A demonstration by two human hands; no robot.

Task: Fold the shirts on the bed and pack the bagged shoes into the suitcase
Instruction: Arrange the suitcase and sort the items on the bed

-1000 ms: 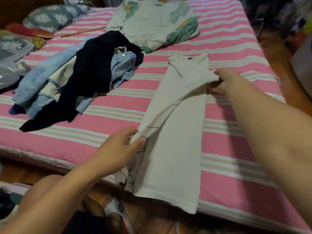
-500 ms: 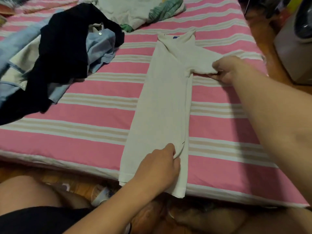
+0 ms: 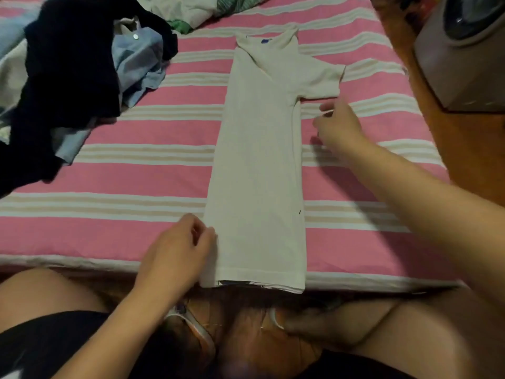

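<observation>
Folding is well under way on the cream shirt (image 3: 257, 165), which is lying lengthwise on the pink striped bed (image 3: 131, 184), hem at the near edge and collar pointing away. Its left side is already turned in to form a long narrow panel, while the right sleeve (image 3: 319, 77) is sticking out flat to the side, not yet tucked. The left hand (image 3: 175, 255) is resting at the lower left edge of the shirt, fingers curled loosely against the cloth; whether it is pinching the edge, I cannot tell. The right hand (image 3: 338, 127) is hovering just below the sleeve with fingers spread apart, holding nothing.

By my reading, 1 shirt is partway folded: the sleeve needs turning in, then the length needs doubling up. A heap of dark and light blue clothes (image 3: 82, 77) is waiting at the far left, and a leaf-print cloth (image 3: 196, 9) is lying at the head of the bed. No suitcase or bagged shoes are showing, so the packing looks untouched.

A small blue tag (image 3: 265, 41) is sitting inside the collar; any writing on it is too small to read.
</observation>
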